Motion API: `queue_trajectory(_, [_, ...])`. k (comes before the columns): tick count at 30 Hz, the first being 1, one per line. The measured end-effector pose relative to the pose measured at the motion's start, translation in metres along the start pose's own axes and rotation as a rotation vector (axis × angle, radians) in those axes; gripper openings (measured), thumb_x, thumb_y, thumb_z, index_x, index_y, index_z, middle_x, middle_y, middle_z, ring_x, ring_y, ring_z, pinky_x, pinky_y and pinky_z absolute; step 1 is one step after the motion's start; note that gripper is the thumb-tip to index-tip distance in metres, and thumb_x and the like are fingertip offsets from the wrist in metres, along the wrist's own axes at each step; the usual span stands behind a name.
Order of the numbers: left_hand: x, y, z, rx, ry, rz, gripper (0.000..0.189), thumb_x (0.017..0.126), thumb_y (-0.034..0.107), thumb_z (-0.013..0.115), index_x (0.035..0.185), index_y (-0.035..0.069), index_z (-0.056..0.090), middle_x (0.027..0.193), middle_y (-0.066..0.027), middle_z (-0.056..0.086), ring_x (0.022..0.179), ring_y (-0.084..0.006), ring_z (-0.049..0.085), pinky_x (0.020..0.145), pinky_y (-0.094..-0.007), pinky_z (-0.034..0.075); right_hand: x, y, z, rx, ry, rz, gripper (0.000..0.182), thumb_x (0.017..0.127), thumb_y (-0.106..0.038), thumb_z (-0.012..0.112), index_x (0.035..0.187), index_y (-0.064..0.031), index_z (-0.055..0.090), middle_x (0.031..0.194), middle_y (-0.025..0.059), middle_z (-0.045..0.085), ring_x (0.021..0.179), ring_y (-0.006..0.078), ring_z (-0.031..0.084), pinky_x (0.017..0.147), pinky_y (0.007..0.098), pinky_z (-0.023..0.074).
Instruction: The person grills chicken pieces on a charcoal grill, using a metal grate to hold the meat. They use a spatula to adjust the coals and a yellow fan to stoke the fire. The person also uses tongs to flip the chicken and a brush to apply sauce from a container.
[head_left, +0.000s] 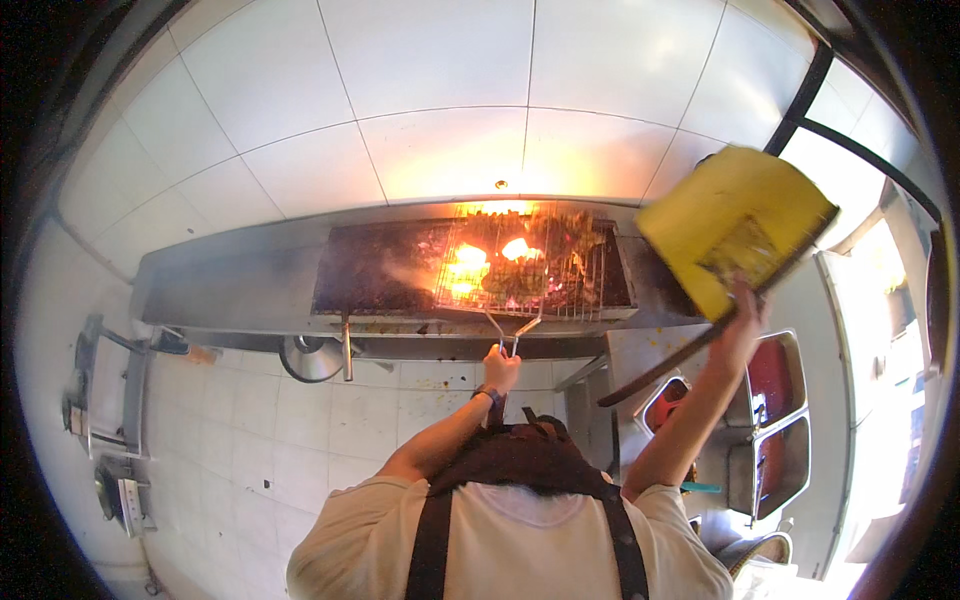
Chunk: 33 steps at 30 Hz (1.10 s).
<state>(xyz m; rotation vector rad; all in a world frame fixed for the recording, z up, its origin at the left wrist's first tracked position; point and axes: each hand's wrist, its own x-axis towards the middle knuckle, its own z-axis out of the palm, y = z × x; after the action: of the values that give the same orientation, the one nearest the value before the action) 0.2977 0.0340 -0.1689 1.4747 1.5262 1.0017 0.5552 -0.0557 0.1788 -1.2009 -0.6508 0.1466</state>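
My left hand (501, 369) is closed around the metal handle of a wire grill basket (517, 289), which lies over the charcoal grill (375, 270). Dark and greenish pieces of food sit in the basket, too blurred to name, with bright flames around them. Raised at the right, my right hand (739, 322) grips a yellow panel with a long dark handle or edge (750, 195); its exact kind cannot be told. The panel is blurred and tilted, to the right of the flames.
Smoke drifts over the grill's left side. A tiled wall (450, 142) stands behind it. At the right, a steel counter (645, 345) holds deep metal pans of red contents (776, 375) and a turquoise-handled utensil (701, 487). A round metal lid or pan (315, 360) hangs below the grill's front edge.
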Motion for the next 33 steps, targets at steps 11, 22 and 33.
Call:
queue_trajectory(11, [0.013,0.044,-0.09,-1.068,-0.801,-0.464,0.024,0.089,0.012,0.04,0.066,0.018,0.034,0.051,0.0059,0.028,0.038,-0.0058,0.027,0.037,-0.0218,0.024,-0.014,-0.034,-0.053,0.338,0.274,-0.01,0.044,0.081,-0.009,0.058,0.121,0.0013,0.044,0.116,0.0137,0.051,0.1,0.0224,0.055,0.079,0.0338,0.05])
queue_trajectory(22, [0.039,0.038,-0.112,-1.232,-1.055,-0.518,0.02,0.082,0.011,0.046,0.067,0.017,0.034,0.055,0.0062,0.026,0.041,-0.0051,0.023,0.04,-0.0219,0.022,-0.014,-0.027,-0.045,0.408,0.217,0.014,0.047,0.08,-0.005,0.06,0.123,-0.0001,0.043,0.113,0.0109,0.053,0.098,0.0217,0.055,0.079,0.0337,0.049])
queue_trajectory(33, [0.042,0.044,-0.118,-1.236,-1.029,-0.558,0.021,0.081,0.008,0.045,0.066,0.016,0.033,0.054,0.0057,0.026,0.04,-0.0049,0.025,0.038,-0.022,0.022,-0.015,-0.022,-0.041,0.4,0.23,0.011,0.046,0.08,-0.007,0.061,0.123,-0.0003,0.044,0.112,0.0109,0.054,0.097,0.0213,0.056,0.079,0.0327,0.0488])
